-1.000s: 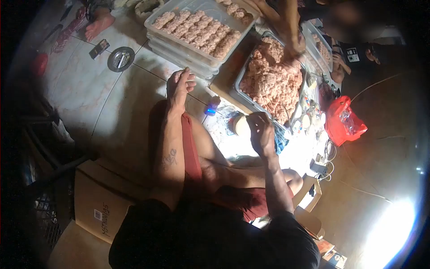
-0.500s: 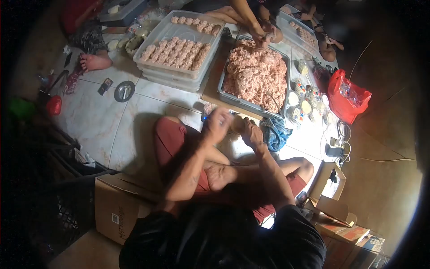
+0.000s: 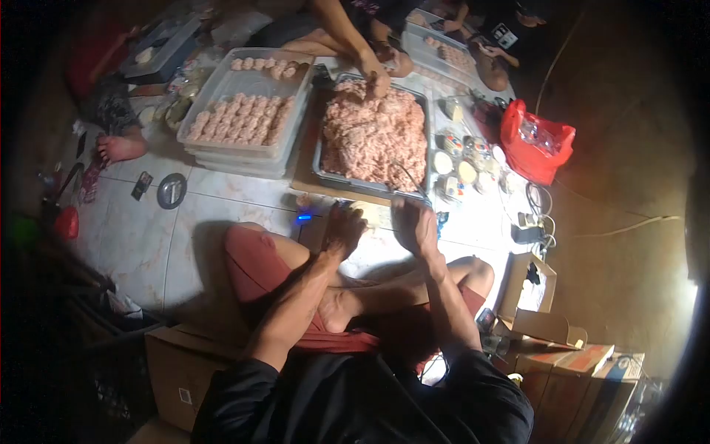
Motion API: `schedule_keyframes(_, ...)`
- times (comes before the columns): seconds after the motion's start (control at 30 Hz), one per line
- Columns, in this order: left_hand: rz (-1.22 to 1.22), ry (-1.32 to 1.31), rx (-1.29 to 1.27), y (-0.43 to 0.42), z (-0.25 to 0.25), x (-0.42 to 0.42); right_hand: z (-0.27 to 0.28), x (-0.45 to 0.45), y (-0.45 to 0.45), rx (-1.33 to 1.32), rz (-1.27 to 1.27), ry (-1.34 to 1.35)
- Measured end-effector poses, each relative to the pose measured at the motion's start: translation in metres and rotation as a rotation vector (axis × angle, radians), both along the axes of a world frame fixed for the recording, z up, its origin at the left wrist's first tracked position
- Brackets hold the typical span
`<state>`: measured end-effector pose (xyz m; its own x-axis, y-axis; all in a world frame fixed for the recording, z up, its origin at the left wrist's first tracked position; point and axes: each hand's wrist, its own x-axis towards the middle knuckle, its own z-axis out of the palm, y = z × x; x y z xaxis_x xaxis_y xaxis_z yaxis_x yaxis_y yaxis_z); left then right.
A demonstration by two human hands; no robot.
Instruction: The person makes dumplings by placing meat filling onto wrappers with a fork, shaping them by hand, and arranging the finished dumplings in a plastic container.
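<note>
My left hand (image 3: 346,228) and my right hand (image 3: 416,226) are raised in front of my crossed legs, a short gap apart. Between them shows something pale yellow (image 3: 373,214), blurred by glare; whether either hand holds it is unclear. The fingers of both hands are bent and partly hidden. Just beyond them stands a grey tray (image 3: 319,164) heaped with pinkish minced mixture (image 3: 373,133), a thin metal handle sticking out of it. To its left, stacked clear containers (image 3: 244,159) hold rows of shaped lumps (image 3: 244,118).
A co-worker's hand (image 3: 377,80) reaches into the mixture's far side. Right of the tray are several small jars (image 3: 467,172), a red plastic bag (image 3: 534,140) and cables (image 3: 546,214). A round black dish (image 3: 171,191) lies on the left floor; cardboard boxes (image 3: 177,370) flank me.
My left hand has moved from raised at the left to beside the pale yellow thing, near my right hand. The view has shifted. The co-worker's hand has come down onto the mixture.
</note>
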<state>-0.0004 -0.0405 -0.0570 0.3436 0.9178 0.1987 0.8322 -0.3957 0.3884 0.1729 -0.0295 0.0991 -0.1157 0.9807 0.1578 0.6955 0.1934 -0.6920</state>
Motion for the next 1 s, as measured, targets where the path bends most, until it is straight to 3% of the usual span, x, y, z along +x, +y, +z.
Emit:
schedule_keyframes(0.1, 0.008, -0.241, 0.231, -0.004, -0.007, 0.000, 0.010, 0.013, 0.046, 0.620, -0.074, -0.313)
schedule_keyframes(0.17, -0.023, -0.179, 0.326, -0.008, 0.002, 0.000, -0.021, 0.024, 0.074, 0.355, -0.054, -0.288)
schedule_keyframes(0.2, -0.026, -0.183, 0.335, -0.007, -0.002, -0.002, -0.041, 0.030, 0.089, 0.351, 0.036, -0.366)
schedule_keyframes(0.23, -0.041, -0.147, 0.318, -0.005, -0.012, -0.003, -0.040, 0.022, 0.095, 0.313, 0.045, -0.544)
schedule_keyframes(0.3, -0.050, -0.117, 0.314, -0.003, -0.018, -0.001, -0.045, 0.014, 0.108, 0.366, 0.030, -0.459)
schedule_keyframes(0.37, -0.046, -0.187, 0.301, -0.004, -0.020, -0.002, -0.007, 0.003, 0.109, 0.043, -0.119, -0.477)
schedule_keyframes(0.43, -0.017, -0.210, 0.312, -0.007, -0.003, -0.007, 0.033, 0.007, 0.102, 0.299, 0.048, -0.740)
schedule_keyframes(0.53, -0.034, -0.283, 0.180, -0.004, 0.006, -0.009, 0.088, -0.018, 0.091, 0.310, 0.037, -0.813)
schedule_keyframes(0.6, 0.004, -0.350, 0.100, -0.004, 0.010, -0.008, 0.097, -0.039, 0.089, 0.614, 0.305, -0.734)
schedule_keyframes(0.7, 0.083, -0.411, 0.116, -0.004, 0.013, -0.008, 0.063, -0.060, 0.099, 0.784, 0.441, -0.946)
schedule_keyframes(0.73, 0.092, -0.438, 0.092, -0.005, 0.016, -0.012, 0.023, -0.054, 0.118, 0.822, 0.475, -1.074)
schedule_keyframes(0.83, 0.103, -0.476, 0.086, -0.009, 0.016, -0.015, 0.016, -0.065, 0.092, 0.881, 0.566, -0.990)
schedule_keyframes(0.9, 0.113, -0.483, 0.117, -0.007, 0.019, -0.019, 0.019, -0.058, 0.092, 0.618, 0.632, -1.090)
schedule_keyframes(0.97, 0.170, -0.586, 0.011, -0.012, 0.028, -0.022, 0.001, -0.033, 0.121, 0.749, 0.705, -0.968)
schedule_keyframes(1.0, 0.165, -0.628, 0.011, -0.009, 0.026, -0.023, -0.016, -0.020, 0.144, 1.209, 0.731, -1.628)
